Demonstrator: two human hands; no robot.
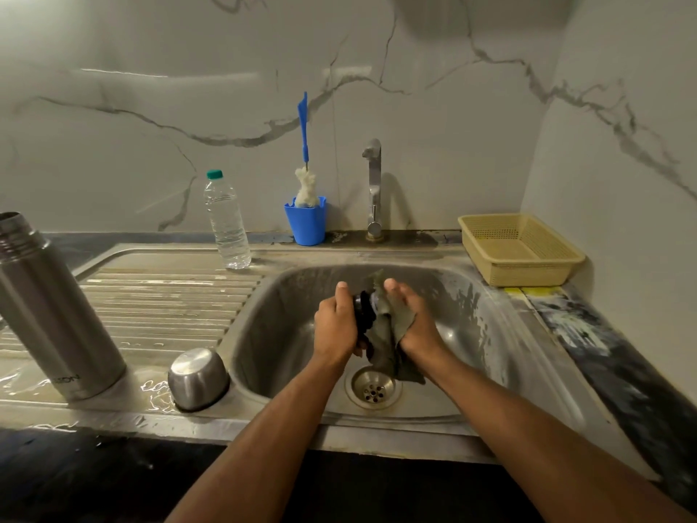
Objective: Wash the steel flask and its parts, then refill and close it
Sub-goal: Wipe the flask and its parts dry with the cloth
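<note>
Dim warm indoor light, glare streaks on wall tiles (124,72), wide-angle bending at edges, soft focus

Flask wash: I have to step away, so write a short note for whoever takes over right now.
Left hand grips the black stopper over the sink. Right hand holds the cloth against it.
Flask stands open on the wet drainboard, its cup upside down beside it. Water bottle stands capped behind, brush in the blue holder. Tap is not running.
Done: flask taken apart.
Left: finish scrubbing the stopper, refill, close. Whether the flask and cup are washed cannot be told.
</note>
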